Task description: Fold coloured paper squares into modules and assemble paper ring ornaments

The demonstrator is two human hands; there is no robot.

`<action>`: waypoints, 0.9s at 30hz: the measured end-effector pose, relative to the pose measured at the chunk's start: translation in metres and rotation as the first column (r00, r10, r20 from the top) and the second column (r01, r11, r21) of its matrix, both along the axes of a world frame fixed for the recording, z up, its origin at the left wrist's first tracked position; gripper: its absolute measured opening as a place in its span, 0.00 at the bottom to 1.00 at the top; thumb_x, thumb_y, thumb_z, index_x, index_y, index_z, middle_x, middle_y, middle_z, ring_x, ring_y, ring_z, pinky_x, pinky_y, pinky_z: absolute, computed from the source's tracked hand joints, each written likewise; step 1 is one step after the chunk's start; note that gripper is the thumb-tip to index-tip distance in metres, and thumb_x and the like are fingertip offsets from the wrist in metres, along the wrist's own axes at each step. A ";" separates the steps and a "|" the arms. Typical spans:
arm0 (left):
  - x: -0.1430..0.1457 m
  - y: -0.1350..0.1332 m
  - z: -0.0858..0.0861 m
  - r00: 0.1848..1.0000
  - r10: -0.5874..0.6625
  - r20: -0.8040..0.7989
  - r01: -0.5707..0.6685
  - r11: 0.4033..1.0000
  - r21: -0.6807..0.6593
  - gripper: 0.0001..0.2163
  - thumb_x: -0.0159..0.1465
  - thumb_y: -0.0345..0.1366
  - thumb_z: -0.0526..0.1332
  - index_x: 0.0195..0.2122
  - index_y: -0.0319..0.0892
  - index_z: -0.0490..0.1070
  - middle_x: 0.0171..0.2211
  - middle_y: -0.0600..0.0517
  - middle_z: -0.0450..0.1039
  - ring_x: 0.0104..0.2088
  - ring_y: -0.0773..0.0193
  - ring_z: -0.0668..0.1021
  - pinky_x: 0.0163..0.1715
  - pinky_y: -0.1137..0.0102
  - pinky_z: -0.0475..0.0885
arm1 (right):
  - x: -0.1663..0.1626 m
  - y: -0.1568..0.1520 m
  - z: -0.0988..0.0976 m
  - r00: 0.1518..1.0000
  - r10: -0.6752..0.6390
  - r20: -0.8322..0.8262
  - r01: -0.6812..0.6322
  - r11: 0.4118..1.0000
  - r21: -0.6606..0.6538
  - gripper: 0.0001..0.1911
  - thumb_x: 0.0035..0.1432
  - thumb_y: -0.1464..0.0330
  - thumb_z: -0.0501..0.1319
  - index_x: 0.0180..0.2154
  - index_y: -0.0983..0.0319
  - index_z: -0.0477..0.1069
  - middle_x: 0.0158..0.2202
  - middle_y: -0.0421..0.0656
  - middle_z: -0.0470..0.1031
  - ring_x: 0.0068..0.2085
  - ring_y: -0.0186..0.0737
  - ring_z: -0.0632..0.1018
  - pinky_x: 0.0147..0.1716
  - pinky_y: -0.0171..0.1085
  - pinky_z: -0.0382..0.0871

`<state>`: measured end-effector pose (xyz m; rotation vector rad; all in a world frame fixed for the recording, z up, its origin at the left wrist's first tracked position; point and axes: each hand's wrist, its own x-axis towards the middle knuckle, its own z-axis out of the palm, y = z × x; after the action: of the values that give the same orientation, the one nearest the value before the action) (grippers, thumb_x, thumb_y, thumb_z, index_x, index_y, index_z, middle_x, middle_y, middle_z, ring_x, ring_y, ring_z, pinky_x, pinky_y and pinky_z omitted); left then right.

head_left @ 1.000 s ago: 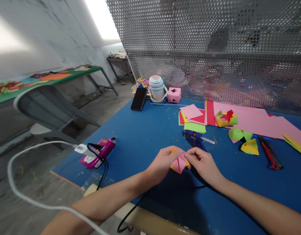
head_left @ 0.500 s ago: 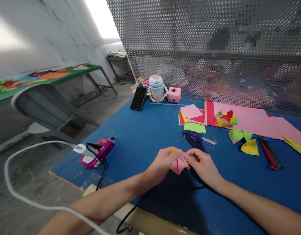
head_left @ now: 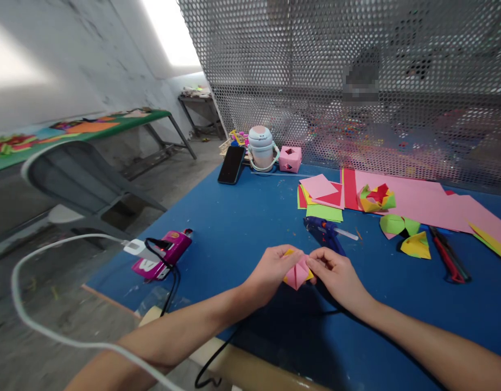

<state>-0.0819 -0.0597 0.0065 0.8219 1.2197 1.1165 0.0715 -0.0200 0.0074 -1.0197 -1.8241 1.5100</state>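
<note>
A small folded paper piece (head_left: pixel 298 275), pink with yellow edges, is held between both hands above the blue table (head_left: pixel 234 217). My left hand (head_left: pixel 271 271) is closed on its left side, thumb on top. On its right edge, the fingertips of my right hand (head_left: pixel 335 271) pinch the paper; those fingers partly hide it. Just behind the hands lies a dark blue glue gun (head_left: pixel 324 228) with a clear glue stick poking out to the right.
Stacked coloured paper squares (head_left: pixel 323 190), a folded paper flower (head_left: pixel 377 197), loose folded pieces (head_left: pixel 416 246) and scissors (head_left: pixel 449 258) lie right. Phone (head_left: pixel 231 164), bottle (head_left: pixel 261 147) and pink paper cube (head_left: pixel 290 159) stand behind. A purple power block (head_left: pixel 163 255) with cables sits left.
Both hands stay almost in place on the folded paper. The view has shifted very slightly; nothing on the table has been moved.
</note>
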 end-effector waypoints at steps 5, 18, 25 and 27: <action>0.002 0.001 0.002 0.999 0.025 -0.030 -0.025 1.000 -0.001 0.16 0.52 0.46 0.64 0.27 0.35 0.70 0.20 0.51 0.73 0.20 0.67 0.73 0.21 0.74 0.66 | -0.001 0.000 0.001 1.000 0.005 -0.016 -0.005 1.000 -0.008 0.12 0.58 0.60 0.56 0.30 0.62 0.67 0.19 0.36 0.68 0.23 0.32 0.71 0.26 0.32 0.64; 0.005 0.000 0.007 0.959 0.107 -0.261 -0.088 0.993 0.085 0.10 0.53 0.40 0.60 0.24 0.36 0.72 0.22 0.51 0.72 0.24 0.66 0.73 0.25 0.74 0.67 | -0.002 -0.004 0.002 1.000 -0.021 0.016 0.021 1.000 0.011 0.13 0.58 0.59 0.56 0.29 0.62 0.67 0.19 0.36 0.68 0.23 0.32 0.70 0.25 0.32 0.63; 0.004 -0.003 0.010 0.870 0.101 -0.483 -0.010 0.982 0.187 0.09 0.55 0.35 0.57 0.24 0.38 0.73 0.25 0.52 0.74 0.29 0.65 0.74 0.32 0.74 0.68 | -0.001 -0.005 0.004 0.999 -0.029 0.044 0.025 0.996 0.088 0.12 0.58 0.62 0.54 0.26 0.61 0.65 0.20 0.36 0.66 0.23 0.31 0.67 0.23 0.31 0.61; 0.004 -0.004 0.011 0.841 0.090 -0.534 0.042 0.972 0.230 0.09 0.56 0.34 0.56 0.23 0.39 0.73 0.26 0.51 0.74 0.29 0.65 0.74 0.33 0.74 0.67 | -0.001 -0.005 0.004 0.997 -0.036 0.068 0.024 0.985 0.169 0.10 0.57 0.66 0.53 0.25 0.61 0.64 0.20 0.36 0.65 0.23 0.31 0.66 0.23 0.31 0.59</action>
<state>-0.0776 -0.0639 0.0174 1.3741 1.5840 1.0948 0.0705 -0.0246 0.0119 -1.0250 -1.9398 1.2919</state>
